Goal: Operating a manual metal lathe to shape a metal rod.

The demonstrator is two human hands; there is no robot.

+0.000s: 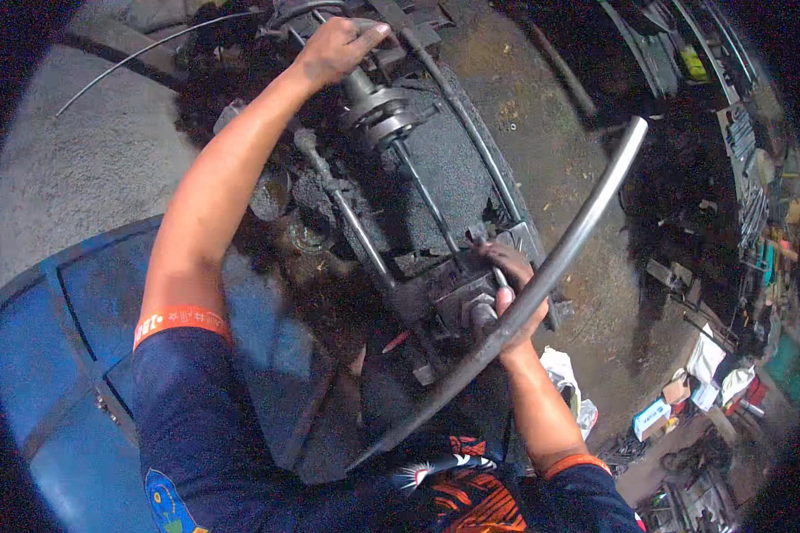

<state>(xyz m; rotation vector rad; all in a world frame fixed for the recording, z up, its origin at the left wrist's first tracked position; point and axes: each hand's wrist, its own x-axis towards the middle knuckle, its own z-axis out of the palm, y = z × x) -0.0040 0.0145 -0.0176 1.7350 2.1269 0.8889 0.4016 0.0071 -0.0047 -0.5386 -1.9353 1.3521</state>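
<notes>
Fingers of the left hand (338,49) curl down over the top of a grimy metal shaft (357,84) at the far end of a black, greasy machine assembly (418,178), closed on it. Just below that grip sit stacked round flanges (382,120), and thin rods (431,200) run from them toward the near end. At that near end the right hand (511,284) wraps its fingers around a long grey metal pipe (551,266), which slants from the person's lap up toward the far right, crossing the assembly's near corner. A blue drum (53,355) lies beside the assembly on the left. Cluttered tools (747,178) line the floor well off to the right.
</notes>
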